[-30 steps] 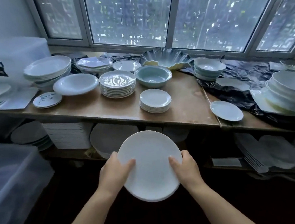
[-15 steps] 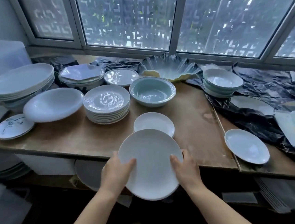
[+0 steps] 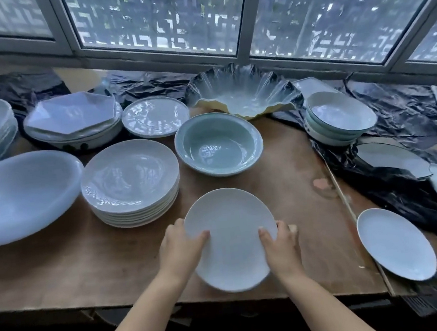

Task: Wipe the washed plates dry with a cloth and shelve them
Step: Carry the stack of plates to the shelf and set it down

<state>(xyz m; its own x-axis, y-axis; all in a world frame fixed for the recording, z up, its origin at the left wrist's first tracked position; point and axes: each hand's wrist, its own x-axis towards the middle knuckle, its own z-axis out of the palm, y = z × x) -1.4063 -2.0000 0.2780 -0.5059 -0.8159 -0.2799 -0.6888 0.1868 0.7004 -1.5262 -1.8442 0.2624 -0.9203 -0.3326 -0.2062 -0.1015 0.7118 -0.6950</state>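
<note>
Hands are gripping opposite edges of a round white plate point(image 3: 231, 239), and we are holding it over the near part of the wooden table point(image 3: 293, 185). Our left hand point(image 3: 178, 250) is clasping the plate's left rim with the thumb lying across its upper face, and our right hand point(image 3: 281, 248) is clasping the right rim the same way, its thumb on top and the fingers curling under. We cannot tell whether the plate is touching the tabletop or a plate beneath it.

Just beyond and left of it, a stack of white plates point(image 3: 131, 178) is standing on the table, and a pale green bowl point(image 3: 218, 144) is sitting beyond the held plate. A large white oval dish point(image 3: 22, 195) is lying at the far left. Behind the stack, an angular white dish point(image 3: 71, 113) is resting on top of other dishes, with a flat white plate point(image 3: 155, 116) beside it. A ruffled shell-shaped bowl point(image 3: 243, 94) is sitting near the window point(image 3: 199, 16). To the right, nested bowls point(image 3: 340, 116) are standing on crumpled black plastic sheeting point(image 3: 405, 112), and a single white plate point(image 3: 397, 243) is lying near the table's right front edge.
</note>
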